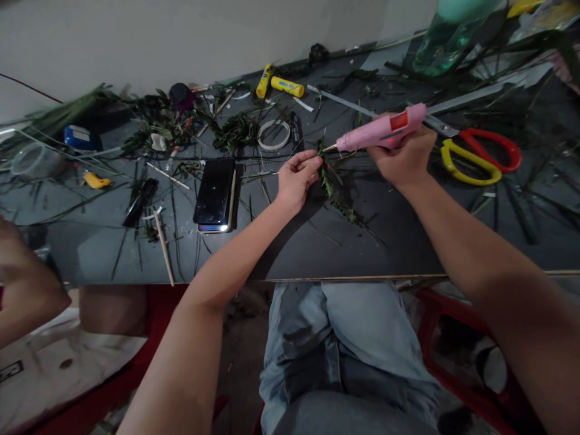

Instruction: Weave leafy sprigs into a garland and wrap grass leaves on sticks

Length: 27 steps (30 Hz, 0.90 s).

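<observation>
My right hand [405, 158] is closed round a pink glue gun [383, 132], whose nozzle points left at the top of a green leafy sprig [334, 192]. The sprig lies on the dark table [281, 254]. Its upper end is pinched between the fingers of my left hand [295, 179]. The nozzle tip sits just right of those fingertips, almost touching the sprig.
Red and yellow scissors [480, 158] lie right of the gun. A phone [215, 193], a tape roll [273, 134], yellow tubes [286, 86], a green bottle [441, 36] and several leaf scraps litter the table. Another person's arm [22, 284] is at the left edge.
</observation>
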Motion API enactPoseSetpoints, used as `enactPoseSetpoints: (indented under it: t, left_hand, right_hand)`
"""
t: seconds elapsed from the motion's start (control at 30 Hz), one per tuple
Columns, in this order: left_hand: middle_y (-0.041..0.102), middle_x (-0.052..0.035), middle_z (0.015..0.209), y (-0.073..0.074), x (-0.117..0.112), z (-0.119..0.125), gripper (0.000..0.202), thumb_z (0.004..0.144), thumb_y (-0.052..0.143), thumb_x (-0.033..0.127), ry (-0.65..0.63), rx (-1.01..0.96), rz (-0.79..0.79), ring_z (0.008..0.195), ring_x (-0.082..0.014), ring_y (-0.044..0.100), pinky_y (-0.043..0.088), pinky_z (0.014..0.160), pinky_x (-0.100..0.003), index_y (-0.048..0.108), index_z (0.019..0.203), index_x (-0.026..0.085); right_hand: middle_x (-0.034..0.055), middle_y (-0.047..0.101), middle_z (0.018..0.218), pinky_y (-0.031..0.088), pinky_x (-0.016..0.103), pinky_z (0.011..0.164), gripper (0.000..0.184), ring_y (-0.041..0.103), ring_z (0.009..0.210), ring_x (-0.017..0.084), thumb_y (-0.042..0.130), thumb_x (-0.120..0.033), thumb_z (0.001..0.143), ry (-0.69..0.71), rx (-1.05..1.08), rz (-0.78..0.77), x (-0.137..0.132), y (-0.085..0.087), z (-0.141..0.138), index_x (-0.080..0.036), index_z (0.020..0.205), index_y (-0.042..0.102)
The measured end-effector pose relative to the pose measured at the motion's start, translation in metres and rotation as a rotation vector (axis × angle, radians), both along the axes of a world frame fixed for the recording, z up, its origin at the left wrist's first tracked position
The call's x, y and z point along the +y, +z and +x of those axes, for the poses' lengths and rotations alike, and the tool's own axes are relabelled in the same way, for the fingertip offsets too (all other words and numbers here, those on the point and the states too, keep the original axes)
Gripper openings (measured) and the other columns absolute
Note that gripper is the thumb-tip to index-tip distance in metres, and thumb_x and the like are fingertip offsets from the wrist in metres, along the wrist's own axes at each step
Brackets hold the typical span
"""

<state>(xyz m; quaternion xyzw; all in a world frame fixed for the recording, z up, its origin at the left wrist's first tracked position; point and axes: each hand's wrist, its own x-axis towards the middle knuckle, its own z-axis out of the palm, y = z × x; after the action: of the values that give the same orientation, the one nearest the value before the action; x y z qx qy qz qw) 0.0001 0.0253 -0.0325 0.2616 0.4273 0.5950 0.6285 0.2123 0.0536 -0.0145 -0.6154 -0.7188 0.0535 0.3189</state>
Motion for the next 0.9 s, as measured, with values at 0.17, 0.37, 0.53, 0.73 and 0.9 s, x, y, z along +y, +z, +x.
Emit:
enactPoseSetpoints:
  t: [0.17,0.37,0.53,0.73,0.9]
  left_hand:
    - [0.069,0.0032,0.075,-0.001,0.001,-0.001,0.023,0.075,0.086,0.021,-0.001,0.016,-0.016,0.075,-0.0091,0.071,0.054,0.064,-0.019,0.071,0.091,0.021]
    - [0.068,0.0034,0.075,0.002,-0.001,0.0,0.014,0.08,0.081,0.014,-0.002,0.035,0.013,0.073,-0.0071,0.068,0.05,0.064,-0.018,0.069,0.088,0.017]
    - [0.066,0.0039,0.073,0.003,-0.002,0.0,0.012,0.082,0.078,0.011,0.005,0.043,0.022,0.066,-0.0051,0.064,0.047,0.06,-0.018,0.069,0.086,0.016]
    - [0.06,0.0069,0.062,0.001,-0.001,0.001,0.019,0.083,0.078,0.012,-0.009,0.056,0.062,0.058,-0.0036,0.06,0.046,0.055,-0.016,0.062,0.075,0.018]
    - [0.043,0.0108,0.048,0.005,-0.003,0.004,0.04,0.083,0.071,0.0,0.001,-0.002,0.118,0.042,-0.0005,0.047,0.036,0.044,-0.014,0.045,0.059,0.018]
  right_hand:
    - [0.0113,0.073,0.101,0.053,0.044,0.094,0.028,0.069,0.104,0.03,0.067,-0.033,0.081,0.015,0.051,0.065,0.005,-0.007,0.001,-0.021,0.106,0.069]
    - [0.0147,0.075,0.102,0.052,0.039,0.097,0.034,0.071,0.107,0.03,0.068,-0.03,0.08,0.022,0.025,0.107,0.008,-0.008,0.002,-0.014,0.11,0.072]
    - [0.0138,0.074,0.113,0.052,0.04,0.099,0.032,0.07,0.112,0.029,0.066,-0.031,0.081,0.024,0.039,0.097,0.006,-0.007,0.002,-0.018,0.11,0.069]
    - [0.0129,0.072,0.102,0.05,0.042,0.099,0.013,0.068,0.106,0.029,0.067,-0.027,0.077,-0.038,0.04,0.076,0.007,-0.003,-0.002,-0.022,0.077,0.055]
    - [0.0059,0.056,0.067,0.05,0.041,0.086,0.045,0.063,0.08,0.024,0.07,-0.02,0.072,-0.258,0.092,0.054,0.008,0.006,-0.012,-0.025,0.058,0.027]
